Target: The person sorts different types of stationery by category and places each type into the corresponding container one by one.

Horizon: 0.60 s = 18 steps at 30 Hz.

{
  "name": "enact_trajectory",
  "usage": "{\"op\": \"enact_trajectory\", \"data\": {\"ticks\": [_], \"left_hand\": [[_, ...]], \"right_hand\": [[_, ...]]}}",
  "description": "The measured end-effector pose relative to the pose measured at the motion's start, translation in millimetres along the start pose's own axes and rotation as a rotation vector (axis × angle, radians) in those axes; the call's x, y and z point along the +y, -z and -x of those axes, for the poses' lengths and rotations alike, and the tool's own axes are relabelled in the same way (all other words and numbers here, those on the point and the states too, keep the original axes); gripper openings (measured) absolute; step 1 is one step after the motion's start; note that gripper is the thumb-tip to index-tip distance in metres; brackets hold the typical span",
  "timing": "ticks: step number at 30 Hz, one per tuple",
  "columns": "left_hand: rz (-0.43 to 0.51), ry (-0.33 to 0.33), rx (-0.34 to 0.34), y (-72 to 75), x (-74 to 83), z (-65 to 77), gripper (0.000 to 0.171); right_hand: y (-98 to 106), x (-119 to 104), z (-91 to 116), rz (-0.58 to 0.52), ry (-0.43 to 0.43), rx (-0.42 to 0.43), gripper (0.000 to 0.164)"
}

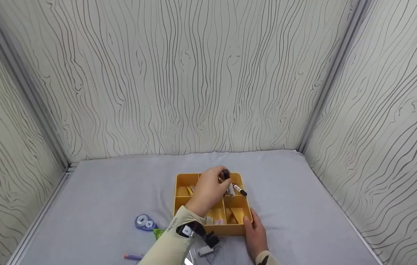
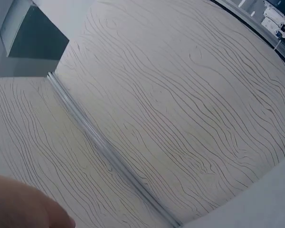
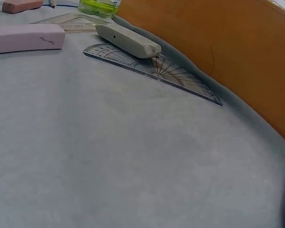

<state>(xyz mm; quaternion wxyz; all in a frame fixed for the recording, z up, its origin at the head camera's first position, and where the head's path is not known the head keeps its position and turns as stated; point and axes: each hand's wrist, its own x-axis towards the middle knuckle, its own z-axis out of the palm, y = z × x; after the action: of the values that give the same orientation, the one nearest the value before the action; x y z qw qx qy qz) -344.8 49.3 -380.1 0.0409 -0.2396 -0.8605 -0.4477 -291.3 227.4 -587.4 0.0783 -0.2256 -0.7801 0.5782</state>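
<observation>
My left hand (image 1: 208, 188) reaches over a yellow divided organizer box (image 1: 227, 230) and pinches a dark, marker-like object (image 1: 226, 173) above the back right compartment. The fingers hide much of it. In that compartment a white marker with a black cap (image 1: 239, 189) leans on the right rim. My right hand (image 1: 255, 235) grips the front right corner of the box, thumb on the rim. The left wrist view catches only part of the hand (image 2: 26, 206). From the right wrist, the box's orange-looking outer wall (image 3: 204, 42) is visible.
In front of the box, a grey-white eraser (image 3: 128, 40) lies on a clear protractor (image 3: 156, 71), near a pink eraser (image 3: 28, 39) and a set square (image 3: 76, 21). Left of the box are a blue correction tape (image 1: 144, 222) and a purple pencil-like stick (image 1: 132, 257). Patterned walls surround the table.
</observation>
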Motion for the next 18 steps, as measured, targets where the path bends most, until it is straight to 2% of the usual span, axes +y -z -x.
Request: {"op": "enact_trajectory", "data": {"ticks": [2,4,9,11,14,18], "left_hand": [[-0.012,-0.014,0.03,-14.9,-5.9,-4.3,0.006],[-0.078,-0.051,0.068,-29.9,-13.0,-6.4,0.007],[-0.387,-0.245,0.204,-62.5,-34.3,-9.8,0.01],[-0.494,-0.303,0.243,-72.3,-41.2,-10.6,0.011],[-0.584,-0.322,0.239,-84.1,-49.4,-11.1,0.014],[-0.636,-0.284,0.187,-95.6,-56.1,-10.5,0.014]], "right_hand": [[0.0,-0.1,0.0,-0.003,-0.004,0.0,0.07],[0.2,-0.2,-0.1,-0.006,-0.006,0.004,0.071],[0.9,0.3,0.0,0.001,0.015,0.017,0.072],[0.9,0.6,0.3,0.005,0.025,0.023,0.071],[0.9,-0.3,1.0,0.015,0.032,0.027,0.072],[0.7,-2.0,1.2,0.02,0.032,0.024,0.072]]}}
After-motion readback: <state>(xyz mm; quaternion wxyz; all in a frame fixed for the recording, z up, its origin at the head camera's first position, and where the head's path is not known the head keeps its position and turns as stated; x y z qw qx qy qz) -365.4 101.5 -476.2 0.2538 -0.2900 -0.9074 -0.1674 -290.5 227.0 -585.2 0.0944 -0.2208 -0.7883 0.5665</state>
